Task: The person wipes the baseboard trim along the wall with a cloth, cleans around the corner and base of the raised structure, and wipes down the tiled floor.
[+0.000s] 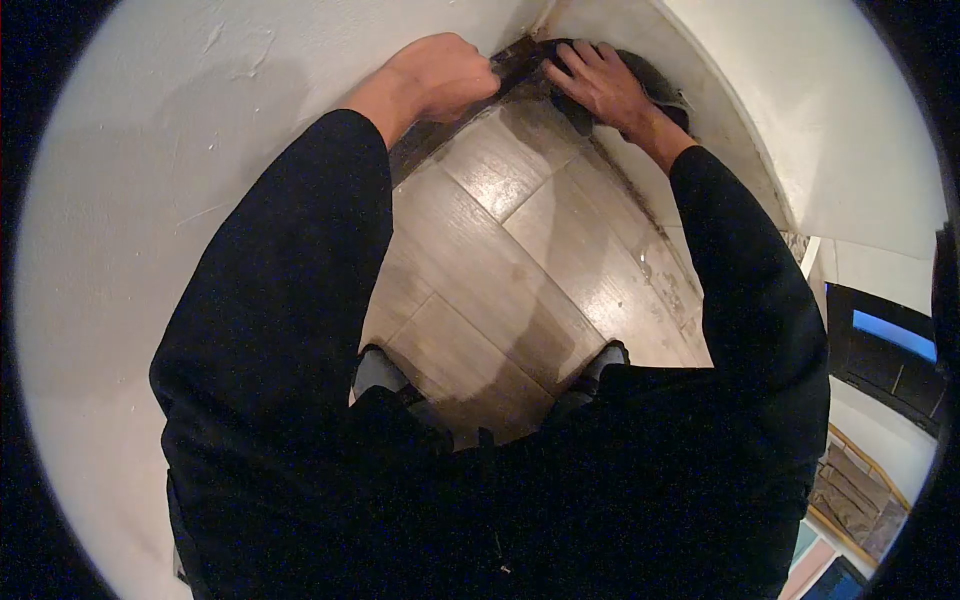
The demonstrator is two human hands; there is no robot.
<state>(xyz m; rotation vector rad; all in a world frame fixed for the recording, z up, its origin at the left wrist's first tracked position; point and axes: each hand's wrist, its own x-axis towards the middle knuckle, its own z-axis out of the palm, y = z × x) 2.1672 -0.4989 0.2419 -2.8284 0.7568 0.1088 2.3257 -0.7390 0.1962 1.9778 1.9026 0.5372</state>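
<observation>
My left hand (455, 80) is closed in a fist against the dark strip (428, 138) along the foot of the left wall. Its fingertips are hidden, so I cannot make out what they hold, if anything. In the corner, my right hand (600, 85) presses on a dark grey cloth (652, 82), its fingers a little spread and bent over it. Part of this cloth hangs below the palm and part shows behind the wrist. Its far end reaches the dark strip at the corner.
White walls (200, 200) (820, 130) rise on both sides. Wood-look tiles (490, 240) cover the floor, with dirty marks along the right edge. My feet (380, 370) stand close by. At the far right are a black object with a blue panel (893, 335) and a brown bundle (850, 490).
</observation>
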